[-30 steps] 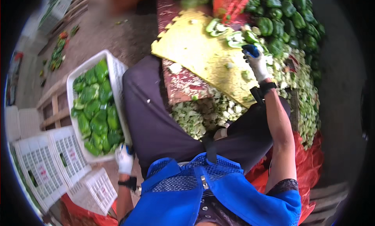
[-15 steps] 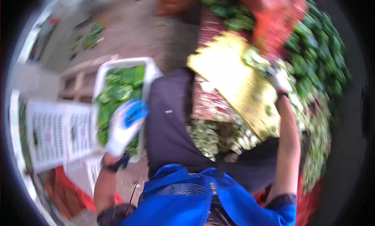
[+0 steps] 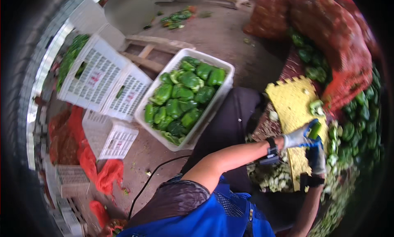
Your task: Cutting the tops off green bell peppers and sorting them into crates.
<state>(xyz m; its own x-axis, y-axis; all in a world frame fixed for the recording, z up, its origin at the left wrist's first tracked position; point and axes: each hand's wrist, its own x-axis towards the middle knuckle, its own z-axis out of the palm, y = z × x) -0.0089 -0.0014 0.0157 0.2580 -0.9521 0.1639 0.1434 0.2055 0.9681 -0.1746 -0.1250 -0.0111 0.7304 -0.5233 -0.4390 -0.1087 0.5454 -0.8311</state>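
In front of me, my left hand [image 3: 298, 137], in a white-and-blue glove, is closed around a green pepper [image 3: 315, 130] over a yellow foam mat [image 3: 287, 95]. My right hand [image 3: 316, 158], gloved too, comes up from below, and its blue fingertips meet the pepper's lower end. Those fingers look curled; anything else inside them is hidden. Just beyond my hands, a pale cut pepper piece [image 3: 317, 108] lies on the mat. To the left stands a white crate [image 3: 141, 114] filled with whole green peppers [image 3: 180, 95].
Stacked white crates [image 3: 98, 79] and red mesh netting [image 3: 108, 175] are on the left. A wooden pallet [image 3: 147, 52] lies behind the full crate. Red mesh sacks [image 3: 332, 36] stand far right, beside heaped peppers [image 3: 361, 118]. Pale trimmings [image 3: 271, 175] lie below the mat. A black cable [image 3: 150, 180] crosses the floor.
My left hand has moved from above the pepper crate across to the mat and now holds a pepper. My right hand has come lower, next to it. The view has swung left.
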